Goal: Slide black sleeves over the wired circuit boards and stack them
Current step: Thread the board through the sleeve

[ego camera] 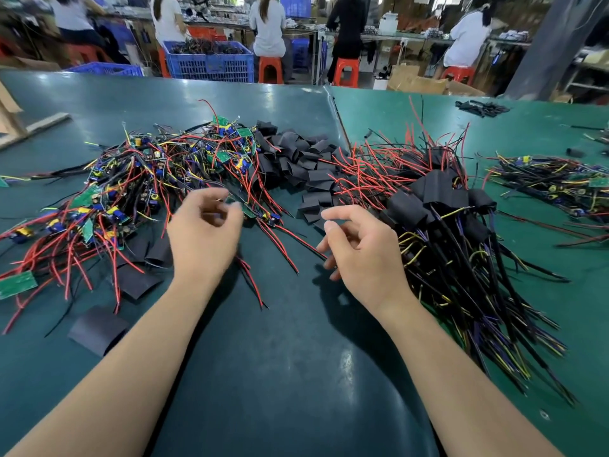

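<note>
Hands are held over the near middle of the table [296, 357], both with fingers loosely curled. The left hand [204, 232] is raised just in front of a board [245, 211] lying at the near edge of the left pile; its fingertips are blurred, and whether that board is pinched or only neared cannot be told. The right hand [359, 255] is seen with nothing gripped, its fingers relaxed above the red and black leads [283, 239] that trail from that board.

To the left, a tangled pile of unsleeved boards [138, 179] is spread out, green boards with red, black and yellow wires. A few flat sleeves [97, 329] are scattered on the near left of the table. Beyond the hands, between the two piles, a heap of sleeves [303, 163] is laid. To the right, a stack of sleeved boards [438, 206] is piled, wires fanned toward the near right. At the far right a second pile of boards [553, 183] is seen.

Beyond the table, seated people [268, 28] on red stools [271, 69] and a blue crate [209, 61] are visible.
</note>
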